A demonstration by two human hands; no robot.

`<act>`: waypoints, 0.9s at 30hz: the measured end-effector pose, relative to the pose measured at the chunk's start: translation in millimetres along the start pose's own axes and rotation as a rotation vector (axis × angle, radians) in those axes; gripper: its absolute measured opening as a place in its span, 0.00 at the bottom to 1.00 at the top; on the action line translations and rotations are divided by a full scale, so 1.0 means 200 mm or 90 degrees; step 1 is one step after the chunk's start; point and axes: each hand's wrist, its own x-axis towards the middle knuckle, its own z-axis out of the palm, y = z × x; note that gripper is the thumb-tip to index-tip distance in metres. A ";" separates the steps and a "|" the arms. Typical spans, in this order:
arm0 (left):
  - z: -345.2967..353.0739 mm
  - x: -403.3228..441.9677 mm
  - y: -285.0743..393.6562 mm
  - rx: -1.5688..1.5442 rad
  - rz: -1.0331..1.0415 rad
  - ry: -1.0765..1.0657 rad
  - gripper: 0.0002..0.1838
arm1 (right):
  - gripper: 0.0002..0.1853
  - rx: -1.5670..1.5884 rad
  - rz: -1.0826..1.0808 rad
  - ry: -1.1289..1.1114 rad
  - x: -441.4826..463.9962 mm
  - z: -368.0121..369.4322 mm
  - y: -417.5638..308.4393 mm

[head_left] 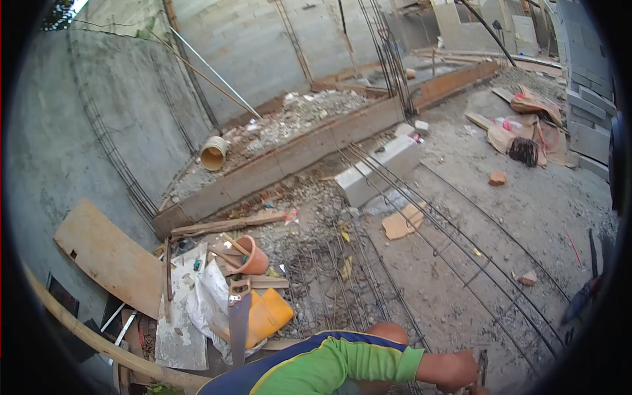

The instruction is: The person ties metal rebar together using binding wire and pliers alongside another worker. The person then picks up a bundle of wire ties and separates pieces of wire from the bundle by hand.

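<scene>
My left arm, in a green and navy sleeve, reaches across the bottom of the view from the left. At its end my left hand (pixel 454 370) is closed, its fingers mostly turned away. A dark, narrow metal piece (pixel 484 368) stands right beside it; whether the hand grips this piece I cannot tell. Just below, at the bottom edge, a sliver of skin (pixel 479 390) may be my right hand, but its fingers are cut off. A bare knee (pixel 388 332) shows behind my sleeve. Long steel rebars (pixel 454 234) run diagonally over the ground toward the hands.
To the left lie a handsaw (pixel 239 322), a yellow container (pixel 270 316), an orange bucket (pixel 253 257) and a white sack (pixel 209 296). A concrete block (pixel 378 170) supports the rebars. Behind runs a low concrete beam (pixel 283 158). A blurred dark shape (pixel 582 299) appears at right.
</scene>
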 end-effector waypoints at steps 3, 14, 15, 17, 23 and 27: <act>0.10 0.12 -0.09 -0.050 0.021 -0.015 0.10 | 0.12 -0.051 -0.095 0.446 -0.14 -0.09 0.06; 0.00 0.22 -0.54 -0.121 -0.164 -0.154 0.18 | 0.12 -0.263 -0.117 0.490 -0.15 -0.91 -0.67; 0.03 0.24 -0.56 -0.086 -0.199 -0.205 0.19 | 0.12 -0.261 -0.106 0.490 -0.13 -0.97 -0.77; 0.06 0.23 -0.63 -0.132 -0.221 -0.181 0.18 | 0.12 -0.349 -0.178 0.531 -0.04 -1.07 -0.85; -0.02 -0.17 -1.13 -0.458 -0.402 -0.006 0.18 | 0.12 -0.273 -0.192 0.561 0.14 -1.03 -1.11; 0.21 -0.52 -1.64 -0.600 -0.635 0.228 0.18 | 0.11 -0.237 -0.206 0.567 0.21 -0.88 -1.06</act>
